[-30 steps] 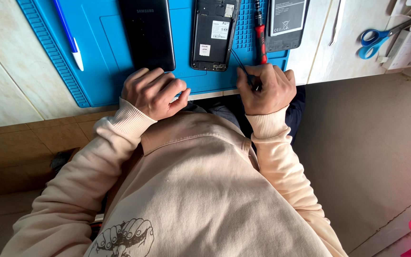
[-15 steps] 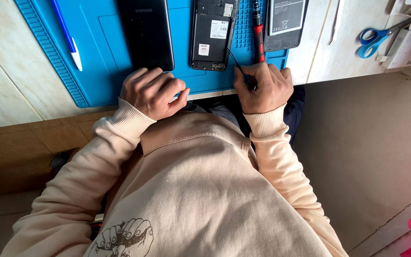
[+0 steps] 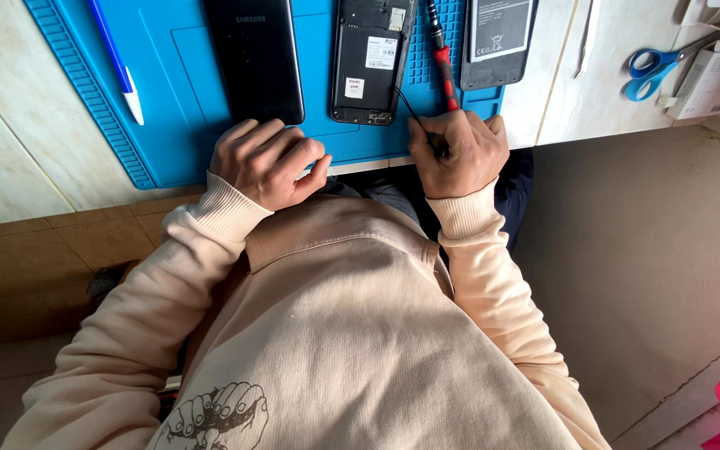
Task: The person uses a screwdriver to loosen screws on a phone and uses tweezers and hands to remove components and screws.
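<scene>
Nearest us, our two hands rest at the near edge of the blue mat [image 3: 168,125], set apart from each other. Left hand [image 3: 267,162] lies loosely curled on the mat, holding nothing, fingertips just below the black phone panel [image 3: 253,58]. Right hand [image 3: 458,154] is closed around a thin dark tool [image 3: 410,112]; its fine tip reaches up to the lower right corner of the opened phone [image 3: 372,60], which lies back-open in the middle of the mat.

Judgement on the step: we should keep the right wrist braced on the mat edge, work the tip in shallow at the corner seam, and bring the left hand up to pin the phone body, since at present nothing steadies it.

Labels, going farther: inside the opened phone, a small white rectangular sticker at centre and a smaller one below it. Beside it lies a red-handled screwdriver [image 3: 442,58]. Further right, a grey battery [image 3: 497,42] with a white printed label on its face. Left on the mat, a blue and white pen [image 3: 117,62]. Far right on the pale counter [image 3: 10,125], blue-handled scissors [image 3: 656,62] and a white box [image 3: 714,79], corner only visible.
</scene>
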